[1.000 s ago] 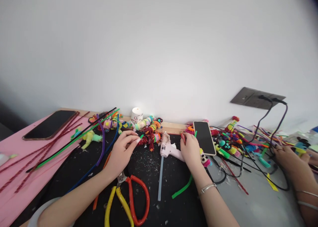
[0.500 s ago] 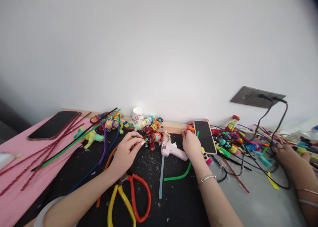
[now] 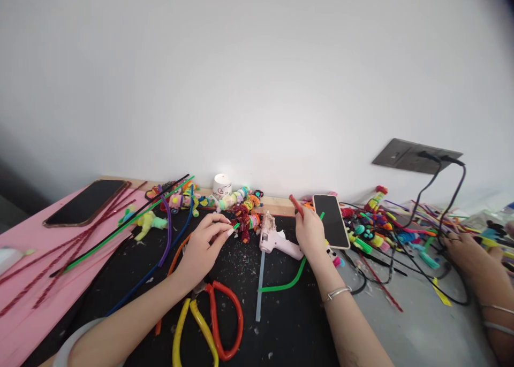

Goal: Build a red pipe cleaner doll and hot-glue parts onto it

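My left hand [image 3: 205, 245] pinches a short green piece [image 3: 236, 226] between thumb and fingers, right beside a dark red fuzzy pipe-cleaner figure [image 3: 243, 222]. Closed around a red stick-like thing [image 3: 296, 205], my right hand [image 3: 310, 232] lets its end stick out toward the wall. A bent green pipe cleaner [image 3: 287, 287] passes behind that hand and seems held in it too; the grip itself is hidden. Between the hands lies a pale pink glue gun [image 3: 277, 242] with a long glue stick [image 3: 260, 292]. Red-handled pliers [image 3: 241, 319] and yellow-handled pliers [image 3: 180, 324] lie below my left hand.
A phone [image 3: 332, 221] lies by my right hand, another phone [image 3: 86, 202] on the pink board [image 3: 24, 249]. A paper cup [image 3: 222, 185] stands against the wall. Black cords [image 3: 450, 201] run from the socket [image 3: 415, 154]. Another person's hand [image 3: 469, 257] rests at the right.
My right hand has turned slightly, and the red stick-like thing now points up and out of it. The green pipe cleaner has shifted a little with it. My left hand has stayed put.
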### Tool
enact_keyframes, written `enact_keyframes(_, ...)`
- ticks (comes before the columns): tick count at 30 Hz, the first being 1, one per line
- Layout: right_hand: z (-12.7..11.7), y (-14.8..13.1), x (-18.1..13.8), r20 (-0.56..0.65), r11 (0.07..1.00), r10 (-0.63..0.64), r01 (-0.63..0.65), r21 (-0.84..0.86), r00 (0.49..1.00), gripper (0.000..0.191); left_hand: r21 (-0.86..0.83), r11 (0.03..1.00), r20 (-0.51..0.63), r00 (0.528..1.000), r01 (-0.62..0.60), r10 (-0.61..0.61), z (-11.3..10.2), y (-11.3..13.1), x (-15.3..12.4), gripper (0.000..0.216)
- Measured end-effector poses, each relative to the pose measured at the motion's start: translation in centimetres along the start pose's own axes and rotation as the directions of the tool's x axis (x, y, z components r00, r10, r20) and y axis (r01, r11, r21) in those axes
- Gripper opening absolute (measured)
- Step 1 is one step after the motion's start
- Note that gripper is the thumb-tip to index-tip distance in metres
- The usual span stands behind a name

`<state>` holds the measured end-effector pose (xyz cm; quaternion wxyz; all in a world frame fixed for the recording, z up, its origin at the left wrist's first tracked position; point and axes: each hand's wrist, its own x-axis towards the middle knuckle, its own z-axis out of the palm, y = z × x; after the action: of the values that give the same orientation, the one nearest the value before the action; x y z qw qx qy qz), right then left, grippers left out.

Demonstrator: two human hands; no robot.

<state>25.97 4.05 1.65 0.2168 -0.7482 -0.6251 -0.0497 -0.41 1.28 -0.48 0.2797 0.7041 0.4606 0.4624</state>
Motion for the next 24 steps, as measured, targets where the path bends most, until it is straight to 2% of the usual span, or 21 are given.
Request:
enact_keyframes(2,-0.6,-0.5,-0.7,-0.138,0.97,0.011,0.023,0.244,0.99,0.027,-0.017,1.0,0.001,1.0,0.015,-0.015,0.0,-0.1,0.0,0.019)
enact_keyframes(3,-0.9,-1.0,-1.3,-0.175,0.924,0.037,0.033,0.381,0.984,0.027,-0.032,0.999,0.002,1.0,0.025,-0.025,0.0,-0.1,0.0,0.019)
enact_keyframes(5,-1.2,-2.4,-2.8,-0.123,0.786,0.044,0.042,0.616,0.991,0.025,-0.063,0.997,0.003,0.999,0.048,-0.048,0.0,-0.1,-0.1,0.018)
enact_keyframes(8,-0.8,-4.9,-5.2,0.069,0.445,-0.021,-0.053,0.894,0.997,0.025,-0.084,0.994,-0.003,0.997,0.072,-0.073,0.1,-0.1,0.0,0.017)
enact_keyframes(10,0.0,-6.3,-6.5,0.213,0.206,-0.081,-0.193,0.959,0.974,0.03,-0.082,0.994,-0.011,0.997,0.072,-0.074,0.0,-0.1,0.0,0.017)
enact_keyframes(12,0.8,-7.2,-7.2,0.304,0.011,-0.11,-0.305,0.952,0.946,0.036,-0.083,0.994,-0.013,0.997,0.069,-0.07,0.0,0.0,0.1,0.018)
enact_keyframes(15,1.3,-7.6,-7.5,0.428,-0.202,-0.166,-0.456,0.867,0.888,0.029,-0.087,0.993,-0.001,0.997,0.074,-0.074,-0.1,0.1,0.1,0.018)
enact_keyframes(17,1.1,-7.5,-7.3,0.466,-0.269,-0.2,-0.506,0.819,0.862,0.022,-0.093,0.992,0.013,0.997,0.08,-0.079,-0.2,0.2,0.0,0.018)
enact_keyframes(19,1.0,-7.4,-7.2,0.467,-0.278,-0.23,-0.518,0.809,0.854,0.02,-0.114,0.99,0.031,0.996,0.082,-0.079,-0.2,0.3,0.0,0.017)
enact_keyframes(22,1.1,-7.3,-7.1,0.413,-0.172,-0.295,-0.473,0.864,0.862,0.021,-0.176,0.979,0.062,0.994,0.101,-0.091,-0.2,0.8,-0.1,0.015)
enact_keyframes(24,1.4,-7.3,-7.1,0.336,-0.081,-0.32,-0.379,0.922,0.886,0.021,-0.22,0.966,0.087,0.989,0.139,-0.122,-0.2,1.2,-0.2,0.015)
